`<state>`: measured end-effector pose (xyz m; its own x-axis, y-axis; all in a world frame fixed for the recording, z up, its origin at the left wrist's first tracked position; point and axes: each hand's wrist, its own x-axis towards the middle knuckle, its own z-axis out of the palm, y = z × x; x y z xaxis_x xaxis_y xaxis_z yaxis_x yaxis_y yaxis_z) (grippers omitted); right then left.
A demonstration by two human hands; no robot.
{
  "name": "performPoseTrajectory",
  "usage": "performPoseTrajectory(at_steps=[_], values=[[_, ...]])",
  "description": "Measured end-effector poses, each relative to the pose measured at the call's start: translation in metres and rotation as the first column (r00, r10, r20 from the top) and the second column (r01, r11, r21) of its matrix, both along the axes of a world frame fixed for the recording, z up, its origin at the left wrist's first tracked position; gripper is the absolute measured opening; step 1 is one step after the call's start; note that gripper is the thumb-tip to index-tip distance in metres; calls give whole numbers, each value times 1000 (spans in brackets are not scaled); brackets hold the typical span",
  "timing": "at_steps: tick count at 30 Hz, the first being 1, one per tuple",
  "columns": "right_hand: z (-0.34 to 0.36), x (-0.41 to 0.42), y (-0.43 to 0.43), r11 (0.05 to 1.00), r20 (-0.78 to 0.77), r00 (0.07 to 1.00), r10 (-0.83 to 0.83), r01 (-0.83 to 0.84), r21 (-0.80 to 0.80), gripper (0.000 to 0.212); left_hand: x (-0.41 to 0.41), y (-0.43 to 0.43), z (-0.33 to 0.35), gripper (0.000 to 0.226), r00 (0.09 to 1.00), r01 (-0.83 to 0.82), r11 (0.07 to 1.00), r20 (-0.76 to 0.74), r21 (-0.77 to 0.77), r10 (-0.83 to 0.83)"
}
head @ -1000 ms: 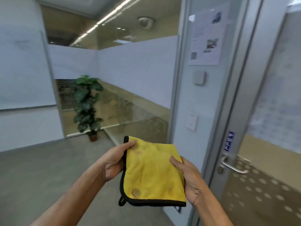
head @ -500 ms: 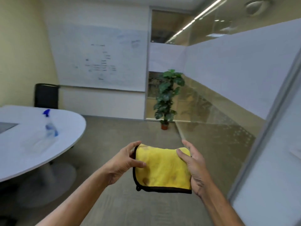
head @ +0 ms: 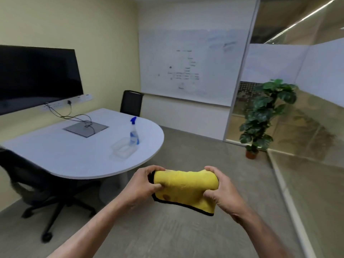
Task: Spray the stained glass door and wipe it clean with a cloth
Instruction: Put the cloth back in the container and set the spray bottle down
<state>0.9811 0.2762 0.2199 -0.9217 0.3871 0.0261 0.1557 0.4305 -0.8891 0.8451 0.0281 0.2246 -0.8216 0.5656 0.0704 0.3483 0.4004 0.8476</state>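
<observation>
A yellow cloth [head: 186, 189] with a black hem and brown stains is folded over and held low in the middle of the head view. My left hand [head: 143, 185] grips its left end and my right hand [head: 221, 190] grips its right end. A clear spray bottle [head: 134, 134] with a blue trigger head stands upright on the white table [head: 74, 157], near its rounded right edge, well beyond my hands. The glass door is out of view; only a glass partition [head: 312, 146] runs along the right.
A clear plastic tray [head: 123, 148] lies beside the bottle. Two black office chairs [head: 37, 187] stand at the table, one near left, one at the back. A potted plant [head: 264, 118] stands by the partition. A dark screen and a whiteboard hang on the walls.
The view has swung left, away from the door towards the table and bottle. Both hands have folded the cloth over into a thicker roll and hold it lower.
</observation>
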Motion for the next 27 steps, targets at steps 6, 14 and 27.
performPoseTrajectory(at_steps=[6,14,27], values=[[-5,-115,-65,919,-39,994,-101,109,379,36,-107,-61,-4,36,968,-114,993,-224,4,112],[-17,-236,-116,919,-247,968,-44,136,369,48,-207,-95,-32,47,912,-386,915,-101,120,398],[-78,-437,-82,872,-373,912,169,38,488,58,-391,-94,-76,49,519,-548,624,811,557,-269]])
